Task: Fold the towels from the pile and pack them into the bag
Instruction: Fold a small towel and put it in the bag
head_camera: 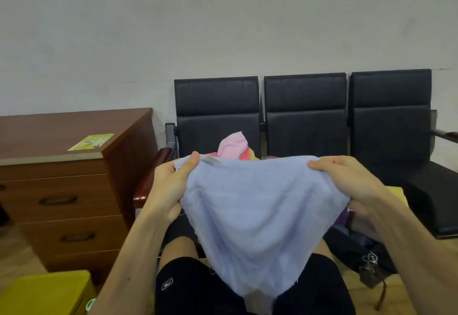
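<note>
A pale blue towel [260,215] hangs spread in front of the person, above their knees. The left hand [171,188] pinches its upper left corner beside a small label, and the right hand [347,180] grips the upper right edge with fingers curled over it. The stretched cloth hides most of the towel pile [233,146] behind it on a black chair [218,116]; only pink and yellow folds show. A dark bag [357,245] lies on the floor under the right forearm, with keys [370,260] beside it. A wooden drawer cabinet [64,190] stands to the left.
</note>
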### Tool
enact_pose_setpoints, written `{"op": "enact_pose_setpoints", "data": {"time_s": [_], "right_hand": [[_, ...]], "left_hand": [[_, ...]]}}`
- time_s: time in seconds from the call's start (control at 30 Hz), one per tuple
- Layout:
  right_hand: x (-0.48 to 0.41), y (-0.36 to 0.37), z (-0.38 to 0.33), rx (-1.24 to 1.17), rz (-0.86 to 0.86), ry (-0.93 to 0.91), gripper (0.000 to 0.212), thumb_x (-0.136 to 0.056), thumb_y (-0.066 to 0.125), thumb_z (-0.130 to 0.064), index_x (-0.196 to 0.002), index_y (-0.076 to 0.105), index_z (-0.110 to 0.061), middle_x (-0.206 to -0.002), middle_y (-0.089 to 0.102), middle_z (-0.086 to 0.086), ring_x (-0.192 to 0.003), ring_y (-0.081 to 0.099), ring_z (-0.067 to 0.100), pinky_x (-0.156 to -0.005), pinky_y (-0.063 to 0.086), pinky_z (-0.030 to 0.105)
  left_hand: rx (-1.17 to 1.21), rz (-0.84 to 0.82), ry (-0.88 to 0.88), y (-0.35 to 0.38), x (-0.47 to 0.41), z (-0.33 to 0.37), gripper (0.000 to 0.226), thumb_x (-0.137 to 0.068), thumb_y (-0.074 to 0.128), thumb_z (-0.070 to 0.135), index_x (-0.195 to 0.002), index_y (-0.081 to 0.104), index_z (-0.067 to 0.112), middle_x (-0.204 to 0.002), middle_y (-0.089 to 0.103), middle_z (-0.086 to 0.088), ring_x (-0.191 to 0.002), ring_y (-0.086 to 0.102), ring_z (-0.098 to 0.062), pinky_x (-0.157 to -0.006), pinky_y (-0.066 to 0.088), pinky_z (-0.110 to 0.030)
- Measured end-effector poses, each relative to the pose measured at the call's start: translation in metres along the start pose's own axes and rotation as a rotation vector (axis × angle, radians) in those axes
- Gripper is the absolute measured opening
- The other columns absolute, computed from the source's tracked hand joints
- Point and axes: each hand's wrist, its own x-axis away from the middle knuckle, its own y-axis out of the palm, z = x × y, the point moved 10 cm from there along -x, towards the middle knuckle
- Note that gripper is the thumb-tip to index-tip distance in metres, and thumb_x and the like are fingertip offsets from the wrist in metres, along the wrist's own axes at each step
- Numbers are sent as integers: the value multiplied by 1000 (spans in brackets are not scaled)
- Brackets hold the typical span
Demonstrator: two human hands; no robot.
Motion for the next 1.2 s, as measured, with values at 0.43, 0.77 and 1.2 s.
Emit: {"op": "enact_pose_setpoints", "data": {"time_s": [0.43,0.77,1.2], "right_hand": [[7,71,6,-337,-41,-21,18,-93,65,-14,-94,74,1,-96,72,19,-85,69,24,-73,58,34],[-9,84,-2,-342,-4,-21,9,-93,64,-14,-95,71,-8,-96,73,8,-82,74,18,-65,61,28],[-32,118,-8,-792,-232,276,17,-95,56,-9,-106,64,0,-87,76,13,-78,75,22,-60,59,28]], "left_hand": [[-127,-231,244,87,39,10,56,-95,62,41,-88,63,-14,-84,60,-38,-68,57,-36,-63,49,-48],[-203,-247,338,100,32,23,26,-96,60,26,-88,76,8,-83,73,-10,-81,69,-24,-75,59,-41],[-376,-331,525,93,10,29,37,-78,79,48,-110,62,42,-102,68,15,-98,65,-6,-80,55,-18]]}}
